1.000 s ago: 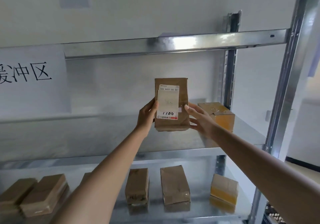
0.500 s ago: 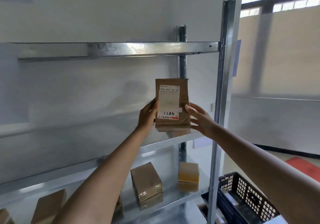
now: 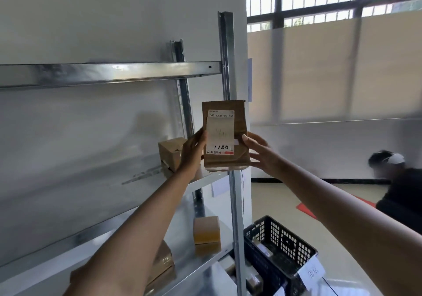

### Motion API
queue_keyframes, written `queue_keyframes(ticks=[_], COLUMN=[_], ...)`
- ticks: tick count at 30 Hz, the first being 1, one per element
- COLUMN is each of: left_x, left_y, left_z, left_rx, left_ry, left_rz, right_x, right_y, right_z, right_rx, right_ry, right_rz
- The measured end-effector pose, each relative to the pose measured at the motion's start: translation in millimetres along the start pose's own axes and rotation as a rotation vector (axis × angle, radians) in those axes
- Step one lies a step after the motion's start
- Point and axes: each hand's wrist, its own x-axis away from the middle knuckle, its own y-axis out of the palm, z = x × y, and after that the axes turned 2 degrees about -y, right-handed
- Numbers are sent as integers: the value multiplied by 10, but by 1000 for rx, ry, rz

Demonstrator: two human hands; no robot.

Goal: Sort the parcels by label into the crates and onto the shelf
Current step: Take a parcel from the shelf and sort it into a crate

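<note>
- A brown parcel (image 3: 225,135) was held upright in the air in front of the right post of the metal shelf (image 3: 114,74), its white label (image 3: 221,134) facing the camera.
- The left hand (image 3: 193,150) gripped the parcel's left edge, thumb on the front beside the label.
- The right hand (image 3: 259,151) held the right edge, thumb laid on the front; its other fingers spread behind the parcel.
- On the middle shelf board, just left of the held parcel, sat a small cardboard box (image 3: 171,153), partly hidden by the left hand.
- On the lower board lay another brown parcel (image 3: 163,266), mostly behind the left forearm, and a box with a yellow band (image 3: 206,231) near the right post.
- A black crate (image 3: 279,250) stood on the floor to the right of the shelf, a white tag (image 3: 311,273) on its near rim; something lay inside, too unclear to name.
- Far right, another person (image 3: 397,193) crouched low by the wall.
</note>
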Motion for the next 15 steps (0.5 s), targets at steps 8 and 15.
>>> queue_keyframes(ticks=[8,15], left_x=[-94,-142], left_y=[738,1460], left_z=[-7,-64], left_rx=[10,17], left_ry=[1,-46], left_rz=[-50,-69], right_x=[159,270], right_y=[-721,-1458], right_z=[-25,45], right_rx=[20,-29], right_ry=[11,76], right_rz=[81,133])
